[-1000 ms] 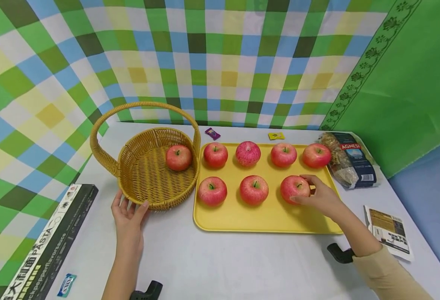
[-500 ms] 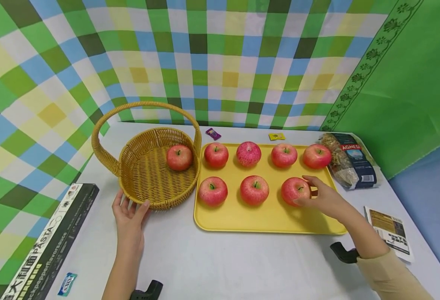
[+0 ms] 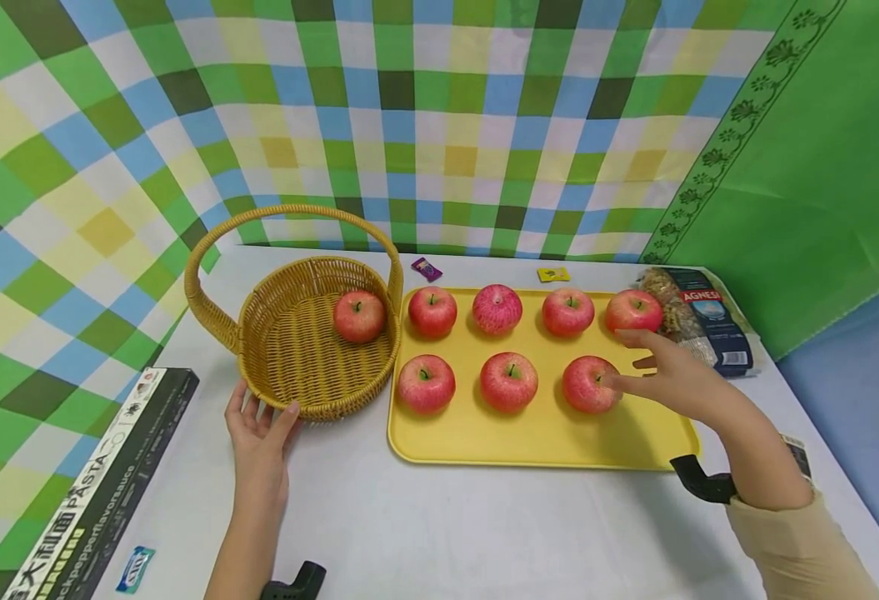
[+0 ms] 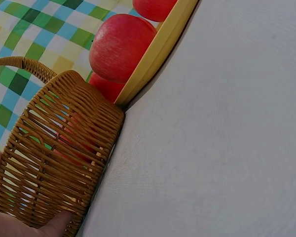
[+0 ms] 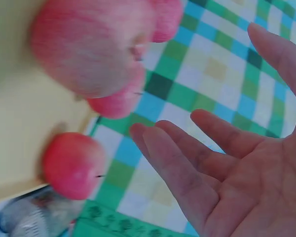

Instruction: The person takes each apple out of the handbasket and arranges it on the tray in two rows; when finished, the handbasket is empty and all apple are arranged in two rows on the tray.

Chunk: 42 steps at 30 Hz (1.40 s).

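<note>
My left hand [image 3: 259,437] rests against the near outer wall of a round wicker basket [image 3: 267,312] with a tall arched handle, thumb and fingers spread along the weave. Inside the basket, towards its right side, lies one red apple [image 3: 360,317]. A yellow tray [image 3: 529,437] to the right carries two rows of red apples. My right hand [image 3: 679,375] hovers over the tray's right part, fingers spread, with nothing held. Just left of its fingertips sits the front row's rightmost apple [image 3: 587,385]; the right wrist view shows a gap between the hand [image 5: 237,177] and the apples.
A pasta bag [image 3: 709,312] lies beyond the tray's right corner, and a packet [image 3: 797,454] is partly hidden behind the right forearm. Along the left edge lies a long black box [image 3: 117,475], near a small blue packet [image 3: 135,569]. Purple [image 3: 427,268] and yellow sweets [image 3: 553,274] lie behind the tray.
My right hand has let go of the front row's rightmost apple, opened its fingers and moved up and to the right. That apple stays on the tray. The left hand and basket remain in place.
</note>
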Available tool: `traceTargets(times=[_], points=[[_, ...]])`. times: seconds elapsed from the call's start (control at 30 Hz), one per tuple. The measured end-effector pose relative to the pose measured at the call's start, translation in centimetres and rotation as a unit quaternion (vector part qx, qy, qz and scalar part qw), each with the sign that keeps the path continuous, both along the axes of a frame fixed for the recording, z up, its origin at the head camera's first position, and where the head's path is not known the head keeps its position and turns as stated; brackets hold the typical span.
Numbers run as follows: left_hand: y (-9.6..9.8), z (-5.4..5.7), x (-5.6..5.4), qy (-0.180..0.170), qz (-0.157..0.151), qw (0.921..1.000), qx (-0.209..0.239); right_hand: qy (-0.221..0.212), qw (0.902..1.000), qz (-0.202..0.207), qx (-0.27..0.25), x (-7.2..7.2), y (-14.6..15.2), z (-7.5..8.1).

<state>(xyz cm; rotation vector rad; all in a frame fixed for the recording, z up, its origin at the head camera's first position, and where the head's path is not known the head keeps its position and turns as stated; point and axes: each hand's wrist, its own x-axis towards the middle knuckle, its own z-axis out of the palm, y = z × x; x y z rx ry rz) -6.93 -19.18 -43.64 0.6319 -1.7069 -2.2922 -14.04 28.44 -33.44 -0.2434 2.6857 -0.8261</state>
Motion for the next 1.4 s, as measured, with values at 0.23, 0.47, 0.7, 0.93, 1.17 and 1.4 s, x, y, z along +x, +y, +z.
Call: traceTargets(times=[0.23, 0.47, 0.7, 0.93, 1.17, 1.4], points=[[0.0, 0.0, -0.1, 0.002, 0.001, 1.0000, 0.000, 0.035, 0.9987, 0.018, -0.033, 0.0, -2.3, 1.9], [0.0, -0.1, -0.1, 0.007, 0.002, 1.0000, 0.006, 0.046, 0.9944, 0.031, -0.090, -0.6, -6.5, 1.9], [0.0, 0.0, -0.1, 0.007, -0.004, 0.9999, 0.014, 0.032, 0.9862, 0.066, -0.149, -1.1, -12.8, 0.2], [-0.2, 0.0, -0.1, 0.000, 0.000, 0.9999, 0.016, 0.048, 0.9742, 0.114, -0.189, -2.7, -19.7, -1.2], [-0.2, 0.0, 0.0, 0.003, 0.000, 0.9999, 0.015, 0.051, 0.9730, 0.123, -0.189, -4.6, -25.4, -2.8], [-0.2, -0.1, -0.2, 0.011, -0.001, 0.9998, 0.018, 0.070, 0.9763, 0.098, -0.180, -6.3, -28.8, -4.0]])
